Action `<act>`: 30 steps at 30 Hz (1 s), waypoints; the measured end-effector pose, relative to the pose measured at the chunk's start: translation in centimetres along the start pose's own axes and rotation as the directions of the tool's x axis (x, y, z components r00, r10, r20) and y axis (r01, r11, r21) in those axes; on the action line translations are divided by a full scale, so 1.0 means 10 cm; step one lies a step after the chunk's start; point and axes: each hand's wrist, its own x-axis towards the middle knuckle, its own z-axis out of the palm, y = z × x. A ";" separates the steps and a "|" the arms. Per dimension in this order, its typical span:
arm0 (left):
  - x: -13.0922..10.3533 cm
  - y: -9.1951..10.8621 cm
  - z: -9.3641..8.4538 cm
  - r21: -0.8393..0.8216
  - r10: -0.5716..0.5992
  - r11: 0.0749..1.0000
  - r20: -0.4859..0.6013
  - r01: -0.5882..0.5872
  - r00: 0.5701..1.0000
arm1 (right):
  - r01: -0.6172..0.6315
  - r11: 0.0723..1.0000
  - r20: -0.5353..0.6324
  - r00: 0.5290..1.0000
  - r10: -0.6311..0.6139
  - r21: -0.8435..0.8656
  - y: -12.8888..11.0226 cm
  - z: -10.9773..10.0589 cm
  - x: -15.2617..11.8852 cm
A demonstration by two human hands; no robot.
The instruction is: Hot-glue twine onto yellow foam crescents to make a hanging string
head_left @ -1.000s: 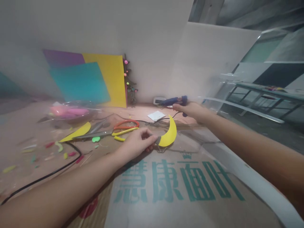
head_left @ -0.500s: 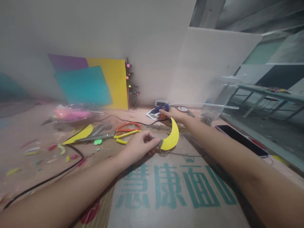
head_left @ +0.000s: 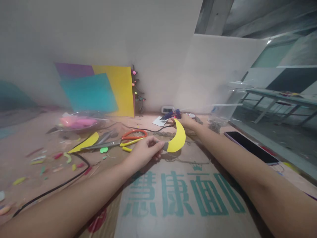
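Observation:
My left hand (head_left: 147, 150) pinches a yellow crescent (head_left: 178, 137) by its dark lower tip, above a printed sheet (head_left: 183, 211). Farther back, my right hand (head_left: 184, 121) is closed on a dark blue glue gun (head_left: 173, 114) with a small red light; the crescent's upper tip partly covers those fingers. A white paper (head_left: 159, 121) lies under the gun's nozzle. Scissors (head_left: 133, 135) with red and yellow handles lie just left of my left hand, and another yellow cut piece (head_left: 86, 142) is beside their blades.
Foam scraps (head_left: 58, 155) and a black cable (head_left: 61, 181) spread over the left side. A plastic bag of pink pieces (head_left: 79, 122) sits behind them. Coloured sheets (head_left: 89, 92) lean on the wall. A phone (head_left: 250, 147) lies at the right, near a clear container (head_left: 220, 114).
The glue gun has lifted and turned in my right hand, and its red light now shows. The crescent has shifted slightly up and left with my left hand. The view has moved a little.

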 end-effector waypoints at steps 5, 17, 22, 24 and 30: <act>0.02 -0.03 -0.02 -0.146 0.007 0.989 -0.022 -0.010 1.000 | 0.036 0.998 -0.004 0.999 -0.036 -0.047 0.07 -0.21 -0.16; 0.01 0.00 -0.05 -0.229 0.012 0.973 -0.056 -0.024 0.998 | 0.321 0.915 0.145 0.921 -0.362 0.245 -0.31 -0.11 -1.22; 0.01 0.02 -0.05 -0.271 0.036 0.960 -0.124 -0.068 0.992 | 0.177 0.957 0.267 0.934 -0.238 0.231 -0.37 0.14 -1.38; 0.01 0.02 -0.05 -0.282 0.041 0.956 -0.156 -0.084 0.987 | 0.202 0.974 0.234 0.947 -0.221 0.099 -0.36 0.16 -1.45; 0.04 0.01 -0.06 -0.241 0.086 0.960 -0.224 -0.141 0.971 | 0.583 0.740 0.341 0.807 -0.482 -0.335 -0.38 0.08 -1.72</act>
